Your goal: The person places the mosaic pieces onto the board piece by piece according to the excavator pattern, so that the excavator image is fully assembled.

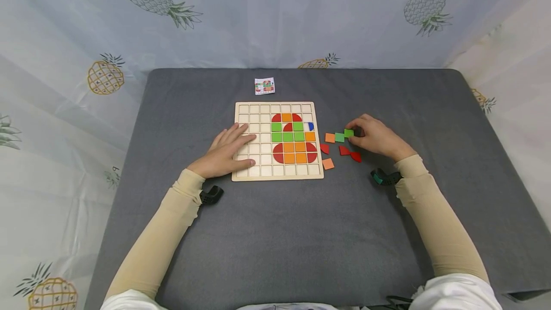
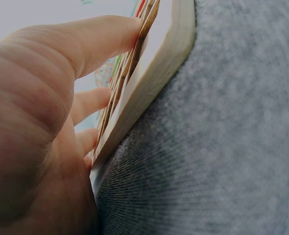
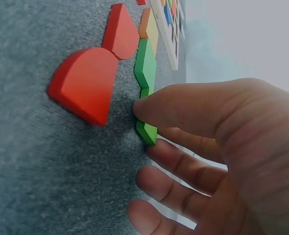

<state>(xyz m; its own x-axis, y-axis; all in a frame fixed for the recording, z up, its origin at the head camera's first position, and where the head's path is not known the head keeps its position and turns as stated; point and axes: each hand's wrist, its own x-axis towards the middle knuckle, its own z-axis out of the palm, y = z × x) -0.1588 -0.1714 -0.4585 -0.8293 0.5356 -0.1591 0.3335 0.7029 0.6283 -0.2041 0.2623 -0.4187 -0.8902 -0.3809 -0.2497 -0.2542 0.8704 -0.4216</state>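
A wooden grid board [image 1: 258,173] lies on the table, its right half bearing red quarter-circle, orange square and green square tiles and one blue piece [image 1: 311,127]. My left hand [image 1: 225,149] rests on the board's left side with fingers spread; its thumb lies over the frame edge in the left wrist view. Right of the board, my right hand [image 1: 375,137] pinches a green square tile [image 3: 147,133] between thumb and finger, low at the cloth. Beside it lies another green square tile [image 1: 339,138], then an orange square tile [image 1: 329,138].
Red quarter-circle tiles [image 1: 355,157] and another orange square [image 1: 328,163] lie just right of the board. A small printed pattern card [image 1: 264,86] sits behind the board. Grey cloth [image 1: 292,233] covers the table; a pineapple-print curtain [image 1: 267,23] hangs behind.
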